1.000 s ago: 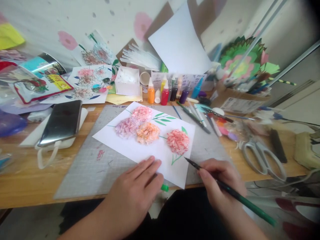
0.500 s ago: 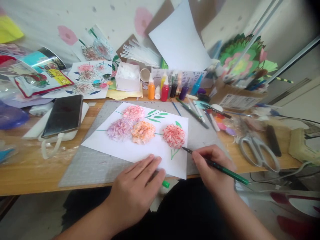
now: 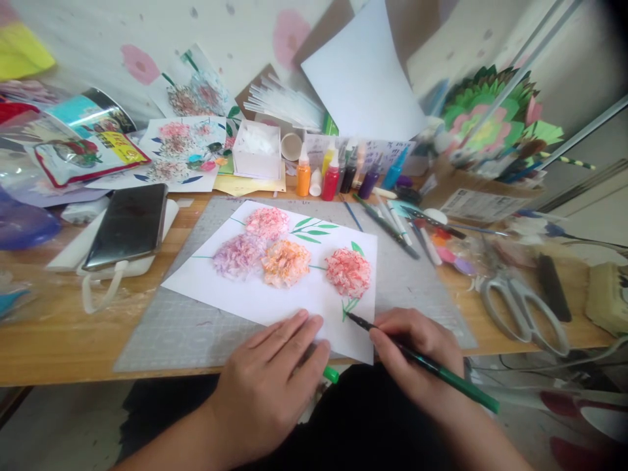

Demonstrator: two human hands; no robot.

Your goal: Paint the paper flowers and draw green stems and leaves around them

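A white sheet of paper (image 3: 275,301) lies on a grey cutting mat (image 3: 186,327). On it sit several fluffy paper flowers, among them a red one (image 3: 348,272) with green stem lines under it. My right hand (image 3: 417,366) grips a green brush pen (image 3: 432,366); its dark tip touches the sheet just below the red flower. My left hand (image 3: 267,386) lies flat on the sheet's near edge, fingers spread, with a green pen cap (image 3: 330,374) peeking out beside it.
A phone (image 3: 127,226) on a white power bank lies at the left. Small paint bottles (image 3: 333,180) stand behind the mat. Loose pens (image 3: 392,226) and scissors (image 3: 523,304) lie at the right. Printed sheets, a white box (image 3: 258,157) and paper crafts crowd the back.
The pen tip went up to the red flower's lower right edge, then came down to the stem below it. More green lines show there. My left hand stayed on the sheet.
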